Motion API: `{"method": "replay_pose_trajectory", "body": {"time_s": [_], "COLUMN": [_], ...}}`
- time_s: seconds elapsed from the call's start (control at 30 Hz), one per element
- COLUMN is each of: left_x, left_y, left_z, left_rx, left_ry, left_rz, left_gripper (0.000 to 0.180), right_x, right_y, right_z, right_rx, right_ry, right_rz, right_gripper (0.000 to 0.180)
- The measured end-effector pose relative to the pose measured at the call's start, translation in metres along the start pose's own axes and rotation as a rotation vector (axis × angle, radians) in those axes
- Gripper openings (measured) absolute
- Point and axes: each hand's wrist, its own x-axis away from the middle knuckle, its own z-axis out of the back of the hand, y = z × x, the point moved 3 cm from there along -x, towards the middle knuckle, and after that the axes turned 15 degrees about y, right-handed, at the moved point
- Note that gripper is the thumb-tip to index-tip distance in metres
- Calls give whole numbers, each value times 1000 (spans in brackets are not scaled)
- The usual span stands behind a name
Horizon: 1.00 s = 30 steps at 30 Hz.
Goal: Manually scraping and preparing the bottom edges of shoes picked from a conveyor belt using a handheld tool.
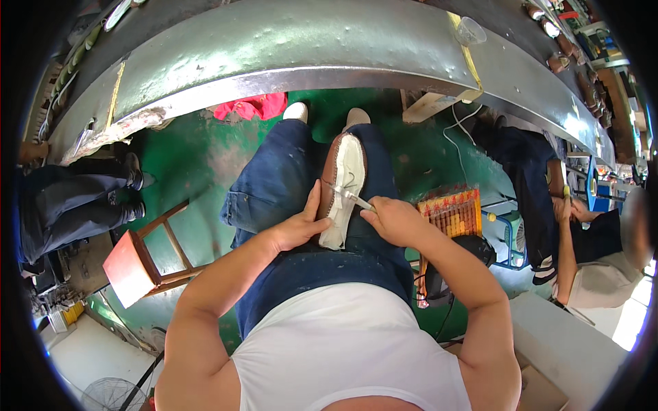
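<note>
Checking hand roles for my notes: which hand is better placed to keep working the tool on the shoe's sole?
Right. The right hand already pinches the thin tool, its tip on the white sole of the shoe. The left hand is busy bracing the shoe's brown side on the lap.

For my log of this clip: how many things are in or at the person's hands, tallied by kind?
Shoes: 1, a brown shoe with white insole lying on the lap, steadied by the left hand.
Tools: 1, a thin pale tool pinched in the right hand, its tip on the shoe.
Total: 2
</note>
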Motion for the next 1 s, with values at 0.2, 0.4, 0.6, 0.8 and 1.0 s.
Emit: {"method": "replay_pose_trajectory", "body": {"time_s": [0.2, 0.4, 0.6, 0.8, 1.0], "left_x": [4, 6, 26, -17, -60], "left_y": [5, 11, 78, 109, 171], "left_z": [-3, -3, 36, 99, 94], "left_rx": [-86, -43, 994, 1206, 1311], "left_ry": [-51, 74, -96, -31, -90], "left_rz": [31, 8, 74, 148, -34], "left_gripper": [109, 108, 96, 88, 63], "right_x": [11, 9, 20, 3, -6], "right_y": [-20, -10, 32, 44, 42], "right_z": [4, 0, 24, 57, 75], "right_rx": [-209, -89, -615, -612, -530], "right_ry": [89, -63, 252, 374, 410], "right_rz": [73, 24, -260, -260, -214], "right_gripper": [40, 38, 36, 37, 36]}}
